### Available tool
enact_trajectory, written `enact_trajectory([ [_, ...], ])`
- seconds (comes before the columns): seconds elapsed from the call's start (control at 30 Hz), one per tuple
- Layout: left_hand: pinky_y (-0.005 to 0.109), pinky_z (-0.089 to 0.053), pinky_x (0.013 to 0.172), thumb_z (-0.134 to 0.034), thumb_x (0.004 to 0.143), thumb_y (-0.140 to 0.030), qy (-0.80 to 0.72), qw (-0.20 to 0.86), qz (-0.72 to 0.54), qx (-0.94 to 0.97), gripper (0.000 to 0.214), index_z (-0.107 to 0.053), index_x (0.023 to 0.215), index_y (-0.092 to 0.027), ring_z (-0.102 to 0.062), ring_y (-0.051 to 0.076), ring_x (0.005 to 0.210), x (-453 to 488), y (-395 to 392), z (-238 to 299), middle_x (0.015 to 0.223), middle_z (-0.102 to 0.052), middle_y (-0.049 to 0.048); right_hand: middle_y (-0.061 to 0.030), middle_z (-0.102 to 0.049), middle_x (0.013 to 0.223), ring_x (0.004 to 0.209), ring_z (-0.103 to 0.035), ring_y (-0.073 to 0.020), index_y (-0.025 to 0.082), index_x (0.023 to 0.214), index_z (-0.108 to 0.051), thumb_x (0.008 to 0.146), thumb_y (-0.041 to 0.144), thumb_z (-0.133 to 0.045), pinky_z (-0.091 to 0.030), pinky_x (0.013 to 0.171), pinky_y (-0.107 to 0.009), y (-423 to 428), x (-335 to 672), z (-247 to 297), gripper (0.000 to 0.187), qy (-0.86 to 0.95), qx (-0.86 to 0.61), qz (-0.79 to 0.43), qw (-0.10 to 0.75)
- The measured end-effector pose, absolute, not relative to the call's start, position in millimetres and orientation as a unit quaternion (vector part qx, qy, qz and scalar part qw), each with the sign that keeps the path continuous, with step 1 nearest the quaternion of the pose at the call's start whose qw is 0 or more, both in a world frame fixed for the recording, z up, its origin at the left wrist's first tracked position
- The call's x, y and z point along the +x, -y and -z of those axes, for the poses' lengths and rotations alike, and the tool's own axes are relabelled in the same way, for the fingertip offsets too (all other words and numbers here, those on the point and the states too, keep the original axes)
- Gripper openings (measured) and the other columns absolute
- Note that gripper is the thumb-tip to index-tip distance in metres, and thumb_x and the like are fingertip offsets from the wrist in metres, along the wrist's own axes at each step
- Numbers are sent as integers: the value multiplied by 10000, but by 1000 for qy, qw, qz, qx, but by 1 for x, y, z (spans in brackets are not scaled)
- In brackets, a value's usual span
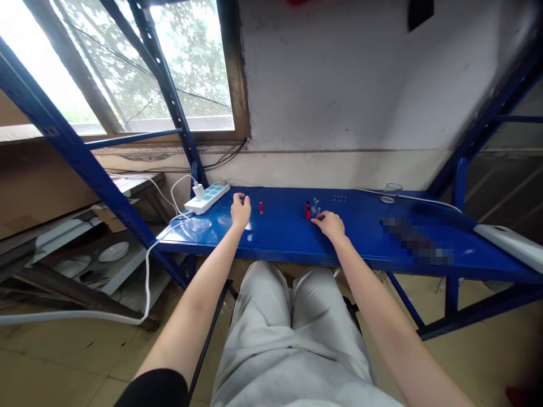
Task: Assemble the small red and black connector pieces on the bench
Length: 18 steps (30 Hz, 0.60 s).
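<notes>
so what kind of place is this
Probably a small workshop or storeroom: a blue steel rack shelf used as a bench, a power strip lying on it, and a rough plaster wall behind.

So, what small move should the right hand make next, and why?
Probably close the right hand on the cluster of small red and clear pieces: its fingertips lie right next to them. The left hand rests apart, beside a single red piece.

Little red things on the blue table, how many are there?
3. One little red thing stands alone beside the left hand; two more sit together by the right hand. They are tiny, and that hand may hide others.
</notes>
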State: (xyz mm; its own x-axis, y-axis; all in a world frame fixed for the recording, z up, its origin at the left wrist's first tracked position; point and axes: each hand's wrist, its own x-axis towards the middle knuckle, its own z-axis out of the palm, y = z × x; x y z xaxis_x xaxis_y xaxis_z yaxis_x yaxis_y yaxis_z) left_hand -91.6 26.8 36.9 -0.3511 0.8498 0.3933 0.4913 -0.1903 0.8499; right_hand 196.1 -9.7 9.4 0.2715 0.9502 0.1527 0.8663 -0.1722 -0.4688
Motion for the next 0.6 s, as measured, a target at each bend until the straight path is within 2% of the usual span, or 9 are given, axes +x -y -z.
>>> enact_trajectory([
  [0.1, 326, -424, 739, -387, 865, -399, -637, 37, -383, 668, 408, -439, 1225, -214, -600, 241, 865, -89, -27, -41, 905, -625, 90, -105, -672, 880, 824, -622, -229, 166, 1038, -624, 756, 475, -579, -431, 603, -273, 16, 201, -11, 421, 605, -753, -82, 246],
  [0.2, 355, -426, 763, -288, 897, -437, -629, -21, -279, 725, 495, -328, 1346, -231, -598, 275, 924, -78, -27, -42, 1116, -570, 134, -95, -674, 849, 829, -620, -224, 172, 1011, -631, 774, 481, -553, -428, 620, -271, 25, 204, -17, 397, 612, -744, -63, 260],
  [0.4, 350, -433, 758, -153, 928, -405, -626, -65, -188, 754, 492, -278, 1372, -233, -609, 269, 921, -63, -32, -36, 1128, -546, 140, -65, -678, 836, 757, -611, -195, 208, 889, -653, 805, 452, -504, -398, 578, -260, 39, 199, -35, 298, 621, -727, -51, 287],
  [0.5, 354, -434, 760, -139, 934, -370, -629, -62, -176, 754, 462, -370, 1293, -194, -616, 261, 905, -59, -38, -32, 1082, -563, 142, -53, -673, 793, 708, -599, -177, 215, 839, -653, 827, 417, -462, -386, 578, -258, 42, 191, -42, 279, 634, -702, -32, 323],
  [0.6, 340, -426, 776, -200, 932, -282, -635, -40, -179, 751, 373, -473, 1159, -166, -614, 249, 913, -58, -44, -27, 1042, -578, 143, -50, -661, 742, 673, -587, -171, 212, 818, -649, 845, 404, -413, -382, 583, -258, 45, 177, -49, 305, 659, -659, -23, 361],
])
